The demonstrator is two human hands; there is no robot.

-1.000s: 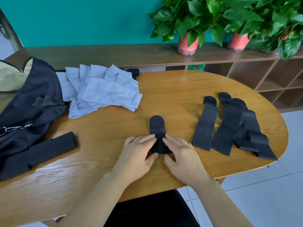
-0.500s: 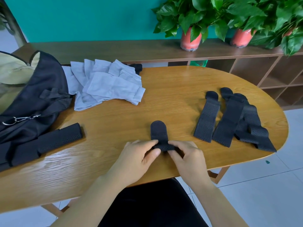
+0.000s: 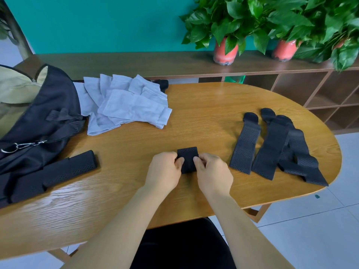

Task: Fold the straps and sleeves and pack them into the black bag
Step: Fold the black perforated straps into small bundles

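The black perforated strap [image 3: 187, 159] you are working on lies folded into a short, thick packet on the wooden table [image 3: 204, 105], near its front edge and directly ahead of you. Your left hand [image 3: 165, 169] pinches its left side and your right hand [image 3: 212, 171] pinches its right side. On both hands the fingers are curled in and the thumb presses on top of the fabric, so only the far half of the packet shows between your knuckles.

To your right, three more black straps [image 3: 270, 148] lie flat and unfolded, well apart from the packet. They fan towards the table's rounded end, and the two on the outside overlap (where one ends and the next begins is hard to tell).

To your left, a long black strap piece [image 3: 64, 171] lies slanted on the table, its far end against the black bag [image 3: 48, 117]. The bag slumps over the left end of the table. Its mouth gapes to show a beige lining [image 3: 15, 88], and a metal clip [image 3: 21, 145] lies on its front.

Just beside the bag, towards the back of the table, is a loose overlapping pile of pale grey sleeves [image 3: 128, 105].

Behind the table runs a low wooden shelf unit [image 3: 136, 63]. Two leafy plants in red pots [image 3: 225, 53] stand on it against a teal wall.
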